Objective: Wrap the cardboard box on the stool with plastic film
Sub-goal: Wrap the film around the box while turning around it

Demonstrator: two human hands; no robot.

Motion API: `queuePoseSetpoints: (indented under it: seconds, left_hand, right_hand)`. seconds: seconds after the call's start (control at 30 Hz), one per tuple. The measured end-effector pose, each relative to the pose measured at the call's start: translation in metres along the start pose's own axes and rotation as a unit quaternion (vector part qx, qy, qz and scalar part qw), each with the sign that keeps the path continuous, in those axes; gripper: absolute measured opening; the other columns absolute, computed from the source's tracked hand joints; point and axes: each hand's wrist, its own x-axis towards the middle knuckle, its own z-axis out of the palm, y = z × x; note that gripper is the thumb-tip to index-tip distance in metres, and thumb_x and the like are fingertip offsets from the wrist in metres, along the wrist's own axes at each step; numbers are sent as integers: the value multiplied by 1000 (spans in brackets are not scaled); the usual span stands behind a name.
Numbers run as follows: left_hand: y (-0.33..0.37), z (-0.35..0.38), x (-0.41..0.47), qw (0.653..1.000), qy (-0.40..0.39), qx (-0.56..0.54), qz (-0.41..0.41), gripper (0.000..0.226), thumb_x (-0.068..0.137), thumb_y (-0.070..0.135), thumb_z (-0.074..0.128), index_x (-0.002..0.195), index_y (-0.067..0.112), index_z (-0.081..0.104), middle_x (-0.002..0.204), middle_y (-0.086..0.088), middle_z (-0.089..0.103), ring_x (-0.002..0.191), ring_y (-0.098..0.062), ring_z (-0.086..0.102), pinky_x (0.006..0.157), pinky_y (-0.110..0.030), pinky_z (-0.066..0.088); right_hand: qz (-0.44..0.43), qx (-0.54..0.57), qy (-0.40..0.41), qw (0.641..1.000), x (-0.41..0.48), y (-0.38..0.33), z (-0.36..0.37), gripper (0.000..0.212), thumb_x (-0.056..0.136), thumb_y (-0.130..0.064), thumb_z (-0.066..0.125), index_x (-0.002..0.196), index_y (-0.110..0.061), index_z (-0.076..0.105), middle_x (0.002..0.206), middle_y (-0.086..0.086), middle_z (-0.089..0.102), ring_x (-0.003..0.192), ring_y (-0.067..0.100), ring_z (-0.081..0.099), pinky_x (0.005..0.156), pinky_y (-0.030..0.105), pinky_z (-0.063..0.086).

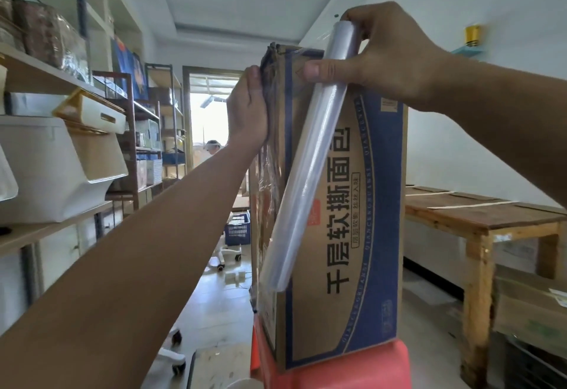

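Note:
A tall brown cardboard box [377,220] with blue trim and black printed characters stands upright on a red plastic stool [346,368]. My right hand [386,54] grips the top end of a long roll of clear plastic film [306,173], which leans slanted across the box's front face. Film stretches from the roll onto the box's left side, where it looks wrinkled. My left hand [248,112] presses flat, fingers together, against the upper left side of the box, over the film.
Shelves [61,149] with white bins and bags line the left wall. A wooden table [481,220] stands to the right, with a crate below it. A blue basket [237,229] and white wheeled bases sit on the floor behind. A person stands in the far doorway.

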Motion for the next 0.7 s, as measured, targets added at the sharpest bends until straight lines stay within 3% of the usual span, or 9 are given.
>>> queuePoseSetpoints:
  seconds: [0.07, 0.13, 0.2, 0.33, 0.47, 0.5, 0.57, 0.63, 0.7]
  left_hand:
    - [3, 1, -1, 1000, -2, 8, 2, 36, 104, 40, 32, 92, 22, 60, 87, 5, 61, 86, -16, 57, 85, -38, 48]
    - [3, 1, -2, 1000, 5, 17, -1, 35, 104, 38, 32, 82, 27, 56, 79, 11, 58, 80, -14, 55, 81, -39, 47]
    - [0, 0, -1, 1000, 9, 19, 11, 36, 103, 41, 32, 80, 28, 56, 78, 11, 58, 79, -15, 56, 79, -37, 46]
    - [-1, 1, -5, 999, 11, 42, 11, 35, 105, 32, 29, 88, 21, 57, 81, 10, 56, 77, -4, 54, 76, -25, 45]
    - [8, -4, -10, 999, 0, 53, 8, 40, 106, 8, 28, 98, 37, 54, 87, 11, 59, 84, 3, 59, 81, -30, 49]
    - [9, -6, -9, 998, 1, 62, 3, 40, 106, 6, 30, 98, 36, 56, 87, 7, 62, 85, -8, 63, 81, -39, 52]
    - [13, -8, -8, 997, -21, 67, -24, 30, 103, 8, 39, 103, 28, 61, 92, -8, 65, 88, -33, 64, 79, -54, 53]
    - [18, -11, -8, 993, -58, 85, -61, 18, 97, 10, 50, 110, 14, 62, 103, -13, 65, 97, -34, 63, 85, -56, 52]
    - [24, -14, -5, 985, -76, 141, -63, 25, 93, -6, 59, 114, 6, 61, 107, -10, 66, 99, -22, 62, 86, -50, 51]
  right_hand:
    - [-2, 26, -23, 999, -5, 1, -6, 65, 65, -61, 77, 86, -1, 63, 81, 12, 63, 77, 15, 70, 70, 36, 62]
    - [-7, 43, -58, 997, -9, 8, -9, 43, 79, -49, 71, 84, -8, 62, 78, 0, 64, 69, 1, 68, 62, 17, 57]
    - [-7, 79, -89, 993, -11, 22, -10, 31, 94, -38, 61, 92, -6, 60, 82, -5, 65, 72, -2, 70, 63, 10, 53]
    - [9, 171, -92, 981, -1, 39, -7, 35, 98, -36, 55, 100, -2, 62, 89, -2, 68, 81, 4, 73, 69, 13, 55]
    - [-4, 135, -55, 989, 21, 34, -13, 52, 90, -49, 62, 86, 2, 72, 71, 12, 69, 55, 18, 63, 47, 21, 46]
    - [-2, 128, -72, 989, 26, 33, -18, 47, 87, -49, 67, 82, -2, 74, 67, 13, 68, 53, 22, 59, 46, 27, 44]
    - [31, 157, -152, 975, 32, 34, -27, 23, 79, -45, 79, 83, -21, 77, 72, -2, 73, 59, 11, 65, 56, 27, 54]
    - [87, 153, -232, 957, 36, 38, -37, 31, 72, -47, 82, 90, -23, 77, 85, -5, 74, 78, 12, 72, 71, 36, 61]
    - [80, 110, -278, 951, 37, 42, -45, 41, 70, -55, 78, 88, -18, 77, 88, -5, 65, 80, 10, 67, 69, 37, 58]
